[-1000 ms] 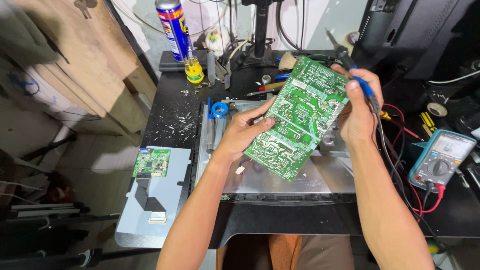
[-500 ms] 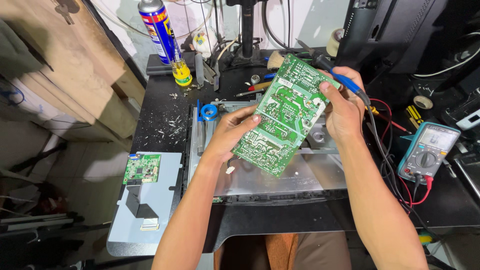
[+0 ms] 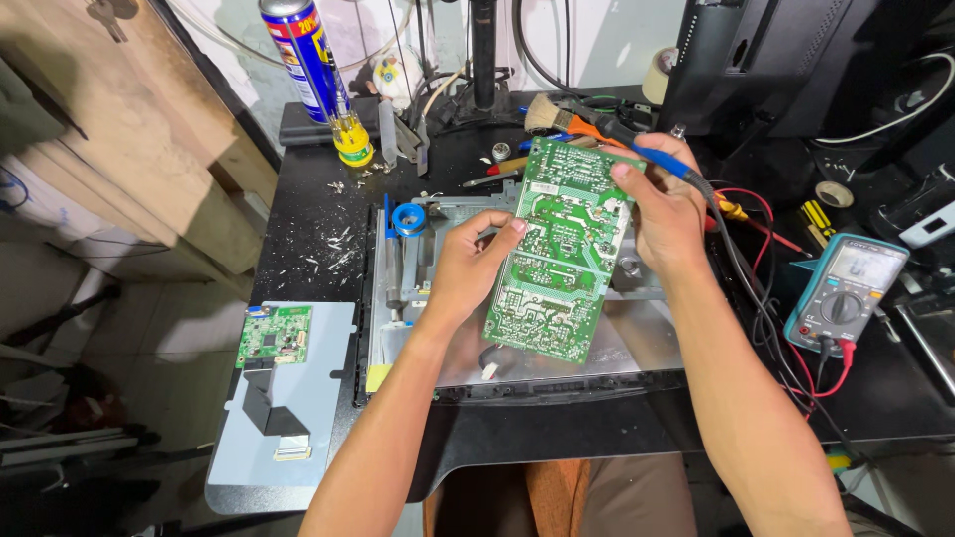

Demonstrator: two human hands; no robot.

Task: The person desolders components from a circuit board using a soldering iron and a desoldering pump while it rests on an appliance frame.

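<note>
We have swung the circuit board (image 3: 562,254) more upright at centre frame; our left hand (image 3: 468,268) grips its left edge, our right hand (image 3: 667,214) clasps board edge and soldering iron (image 3: 647,154) above the table (image 3: 318,229).

Left hand (image 3: 468,268) and right hand (image 3: 665,204) hold green circuit board (image 3: 562,254) upright.

Blue spray can (image 3: 308,55), teal multimeter (image 3: 844,293), small green board (image 3: 273,335), brush (image 3: 553,112)
</note>
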